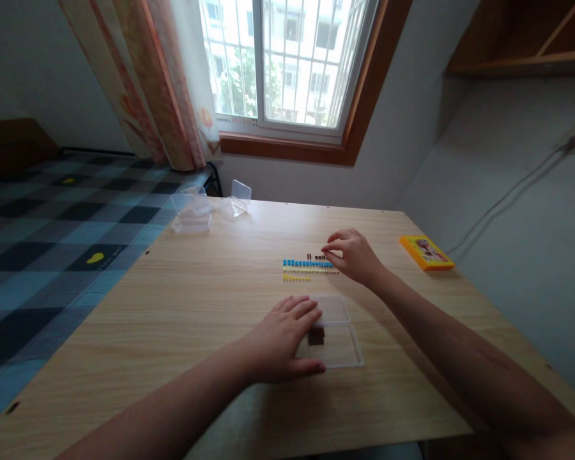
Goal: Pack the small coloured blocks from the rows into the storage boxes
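Note:
My left hand [287, 338] lies with fingers and thumb stretched apart over the left side of an open clear plastic box [340, 348]. Inside the box are dark brown pieces [317, 336], partly covered by the hand. Farther back, my right hand [354, 255] has thumb and forefinger pinched together at the right end of several rows of tiny pieces. Whatever sits between those fingertips is too small to make out. A short row of brown pieces [318, 257] lies farthest back, then blue pieces [301, 263], pale cream pieces [306, 270] and yellow pieces [296, 278].
On the wooden table [196, 306], more clear plastic boxes with raised lids [192, 220] stand at the back left. An orange-yellow box [426, 253] lies near the right edge. A checked bed [48, 230] adjoins the left side, and a cable [503, 198] hangs along the right wall.

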